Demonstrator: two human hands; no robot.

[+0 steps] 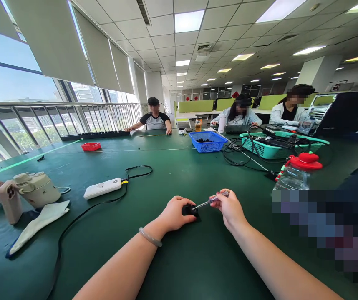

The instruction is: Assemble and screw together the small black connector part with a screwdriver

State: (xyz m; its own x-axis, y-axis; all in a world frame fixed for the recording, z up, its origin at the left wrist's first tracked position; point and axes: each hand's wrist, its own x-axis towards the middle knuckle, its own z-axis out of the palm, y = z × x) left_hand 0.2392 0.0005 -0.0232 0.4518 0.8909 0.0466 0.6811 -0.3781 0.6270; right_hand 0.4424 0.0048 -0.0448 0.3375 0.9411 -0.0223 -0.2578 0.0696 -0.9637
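My left hand (175, 213) is closed on a small black part (189, 209) that rests on the green table (179, 258). My right hand (230, 208) pinches a slim screwdriver (210, 201) with a clear handle. Its metal tip points left and touches the black part. A pale bangle circles my left wrist. Both forearms reach in from the bottom edge.
A white power bank (102, 188) with a black cable lies left of centre. A beige kettle-like pot (37, 188), a phone (9, 201) in another person's hand and a white cloth (38, 223) sit at far left. Blue basket (207, 141), teal basket (276, 146), red-capped bottle (295, 171) stand further back. Three people sit at the far side.
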